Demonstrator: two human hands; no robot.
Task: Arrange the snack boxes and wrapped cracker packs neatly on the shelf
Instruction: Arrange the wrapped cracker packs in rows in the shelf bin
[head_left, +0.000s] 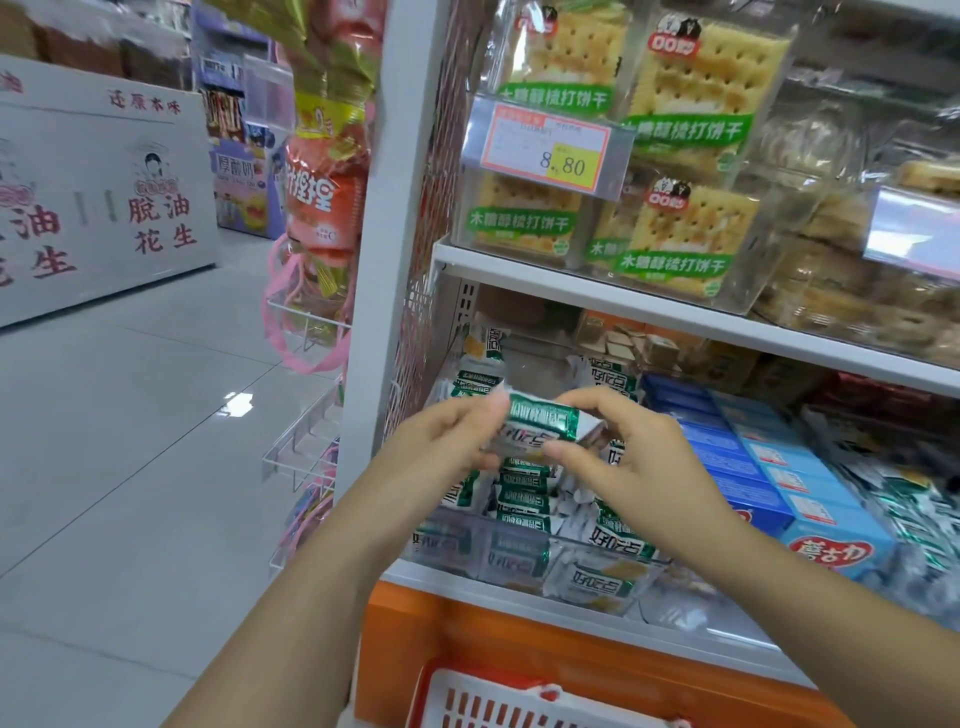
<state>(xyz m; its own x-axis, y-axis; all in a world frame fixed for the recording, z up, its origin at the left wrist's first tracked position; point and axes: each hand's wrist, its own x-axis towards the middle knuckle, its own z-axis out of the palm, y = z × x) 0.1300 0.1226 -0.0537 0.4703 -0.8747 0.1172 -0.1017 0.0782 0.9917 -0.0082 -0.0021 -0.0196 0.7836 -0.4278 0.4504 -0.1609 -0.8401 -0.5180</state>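
Now — left hand (445, 441) pinches cracker pack (543, 418) | right hand (626, 457) pinches opposite end

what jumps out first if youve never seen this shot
The left hand and right hand pinch a green-and-white wrapped cracker pack at centre, above a lower-shelf pile of like packs. Up top, an orange-and-yellow price tag reading 8.80 hangs before clear bags of square crackers.

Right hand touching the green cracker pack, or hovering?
Touching. Head view: the right hand pinches the right end of the green cracker pack, no gap visible; the left hand holds the other end.
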